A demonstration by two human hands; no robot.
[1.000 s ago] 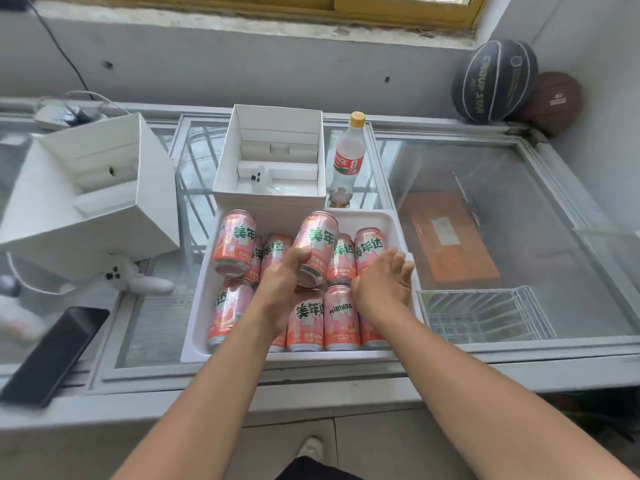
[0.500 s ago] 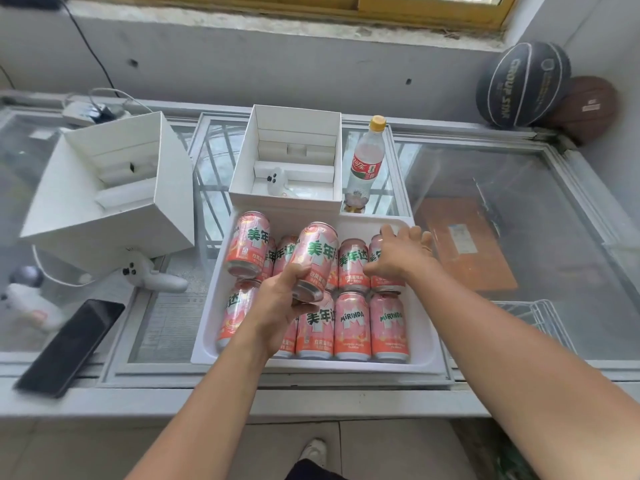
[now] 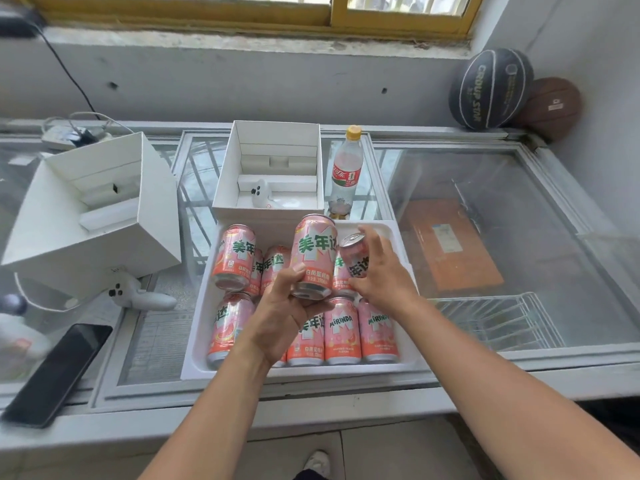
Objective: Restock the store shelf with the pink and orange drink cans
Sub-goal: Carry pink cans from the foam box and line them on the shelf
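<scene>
Several pink and orange drink cans lie in a white foam tray (image 3: 403, 244) on the freezer's glass lid. My left hand (image 3: 284, 313) grips one can (image 3: 313, 254) by its lower end and holds it upright above the tray's middle. My right hand (image 3: 382, 271) grips a second can (image 3: 355, 256), lifted and tilted, just right of the first. Another can (image 3: 233, 258) leans at the tray's back left. A front row of cans (image 3: 343, 332) lies below my hands, partly hidden by my left wrist.
Behind the tray stand an open white box (image 3: 268, 171) and a cola bottle (image 3: 346, 174). A larger white box (image 3: 93, 209), a white controller (image 3: 138, 294) and a black phone (image 3: 57, 374) lie to the left. Two basketballs (image 3: 491, 88) sit at the back right.
My right hand took hold of a can at the tray's back right and lifted it, tilted. My left hand raised its can a little higher.
</scene>
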